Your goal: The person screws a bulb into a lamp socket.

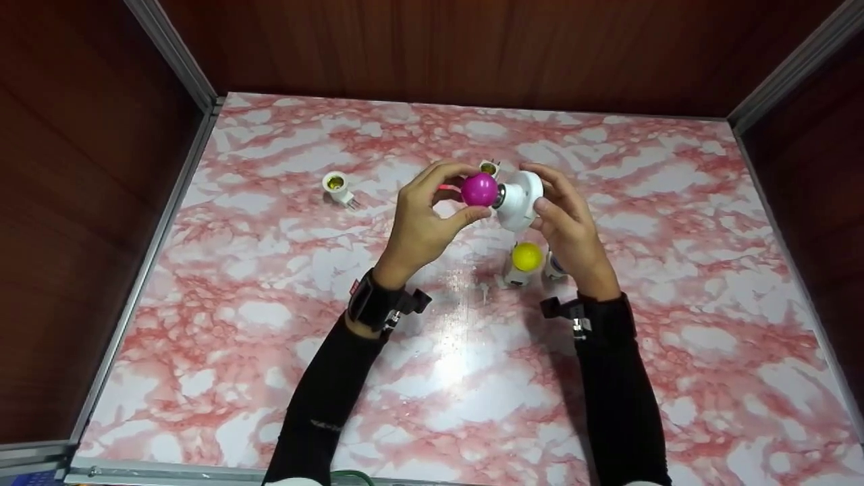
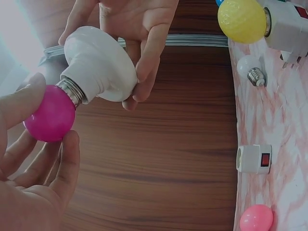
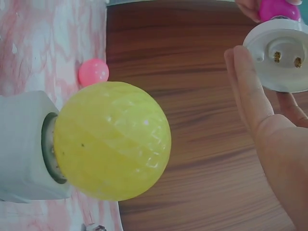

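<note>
By the left hand (image 1: 424, 214) the magenta bulb (image 1: 480, 190) is being pinched at the white socket (image 1: 518, 202) being gripped by the right hand (image 1: 570, 229) (bare thread (image 2: 71, 92) showing), jamming possibly being risked by any tilt.

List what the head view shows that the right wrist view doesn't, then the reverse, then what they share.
Head view only: the black sleeves, the wrist straps and two empty sockets.

Right wrist view only: the underside of the holder with two brass contacts, and the pink bulb plainly; the head view shows at most a sliver of it.

Both: the left hand on the magenta bulb, the right hand on the holder, and the yellow bulb.
</note>
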The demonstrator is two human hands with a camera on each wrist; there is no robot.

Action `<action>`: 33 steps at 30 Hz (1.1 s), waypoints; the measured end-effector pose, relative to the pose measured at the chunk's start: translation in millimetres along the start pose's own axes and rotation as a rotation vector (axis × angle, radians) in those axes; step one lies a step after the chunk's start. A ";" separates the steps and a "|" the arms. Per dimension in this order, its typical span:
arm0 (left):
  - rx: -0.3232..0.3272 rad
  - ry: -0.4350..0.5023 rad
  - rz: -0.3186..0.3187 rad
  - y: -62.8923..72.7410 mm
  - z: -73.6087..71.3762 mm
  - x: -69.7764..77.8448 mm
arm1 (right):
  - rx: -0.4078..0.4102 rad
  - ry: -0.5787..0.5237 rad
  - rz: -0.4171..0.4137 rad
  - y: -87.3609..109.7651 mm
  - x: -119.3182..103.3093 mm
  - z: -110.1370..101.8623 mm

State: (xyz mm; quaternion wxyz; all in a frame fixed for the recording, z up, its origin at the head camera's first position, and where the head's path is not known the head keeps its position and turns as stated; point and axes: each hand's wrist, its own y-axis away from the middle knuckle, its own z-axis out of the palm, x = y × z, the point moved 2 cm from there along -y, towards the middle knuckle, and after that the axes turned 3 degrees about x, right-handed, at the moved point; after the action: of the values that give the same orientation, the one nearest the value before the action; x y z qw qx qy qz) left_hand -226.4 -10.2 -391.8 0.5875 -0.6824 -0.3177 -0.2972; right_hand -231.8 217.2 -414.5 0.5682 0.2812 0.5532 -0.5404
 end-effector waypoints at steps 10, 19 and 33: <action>-0.017 -0.005 0.054 -1.3 0.3 -1.5 | 0.038 0.016 0.013 0.7 -2.1 0.2; -0.009 0.033 -0.002 -0.5 1.3 -0.3 | 0.069 0.117 -0.054 2.9 -6.8 1.3; 0.019 0.016 -0.038 0.6 -0.6 4.2 | 0.101 0.237 -0.160 11.8 -19.2 5.4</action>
State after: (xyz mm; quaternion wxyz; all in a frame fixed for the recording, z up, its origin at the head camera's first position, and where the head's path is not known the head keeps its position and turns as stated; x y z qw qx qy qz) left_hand -223.3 -10.6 -388.9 0.5906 -0.6683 -0.3287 -0.3106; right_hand -215.4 221.1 -398.6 0.4392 0.3265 0.6091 -0.5740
